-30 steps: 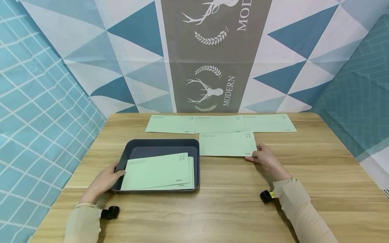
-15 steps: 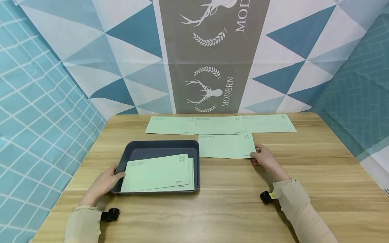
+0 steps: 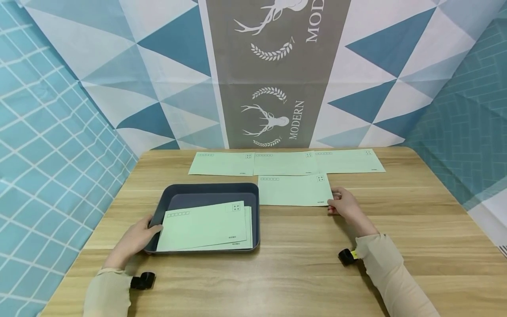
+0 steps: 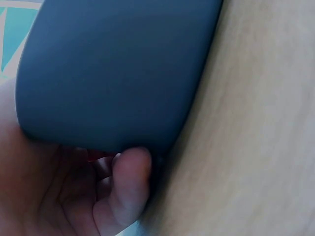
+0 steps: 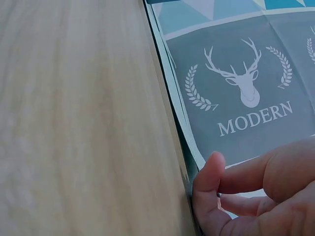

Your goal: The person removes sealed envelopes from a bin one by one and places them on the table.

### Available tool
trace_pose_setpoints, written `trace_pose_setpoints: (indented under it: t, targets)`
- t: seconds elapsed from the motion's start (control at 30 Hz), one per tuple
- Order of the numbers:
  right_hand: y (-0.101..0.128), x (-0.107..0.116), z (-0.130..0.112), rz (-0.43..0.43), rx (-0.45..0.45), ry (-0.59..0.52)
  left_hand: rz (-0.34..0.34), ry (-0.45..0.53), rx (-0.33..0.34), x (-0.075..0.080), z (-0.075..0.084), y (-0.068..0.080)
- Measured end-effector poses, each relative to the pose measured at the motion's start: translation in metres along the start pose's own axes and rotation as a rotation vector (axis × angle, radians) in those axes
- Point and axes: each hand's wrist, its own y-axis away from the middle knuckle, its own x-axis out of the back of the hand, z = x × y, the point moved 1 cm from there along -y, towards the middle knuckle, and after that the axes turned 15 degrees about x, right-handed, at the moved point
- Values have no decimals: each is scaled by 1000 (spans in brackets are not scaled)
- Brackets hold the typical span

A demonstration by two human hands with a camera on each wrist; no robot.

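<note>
Envelope (image 3: 292,191), pale-green paper rectangle, ran lengthways left from the right hand (image 3: 343,205) pinching it; left hand (image 3: 136,237) gripped dark-blue oblong tray (image 3: 211,188).

A: Readable text?
B: "MODERN" on wall cloth (image 3: 273,72), beyond the tray (image 3: 212,188); 2nd copy higher, cut to "MOD".
A: Envelopes (image 3: 203,226) in and around tray?
B: Box rows, corner squares; small print illegible.

Ppr envs (image 3: 294,191), matt tray (image 3: 198,199), wd-look tbl (image 3: 285,264)
</note>
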Motion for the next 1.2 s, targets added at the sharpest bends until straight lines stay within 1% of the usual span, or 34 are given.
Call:
trace_pose_setpoints:
  t: [0.33,0.73,0.93,1.2]
  targets:
    - [1,1,0,17,0,-49,7,-22,-5,1,1,1]
    - [3,0,-1,12,-18,7,7,-35,5,0,0,0]
    - [2,0,-2,7,-3,7,3,-39,4,0,1,0]
    - [1,1,-1,-11,-11,-5,0,-31,1,1,1,0]
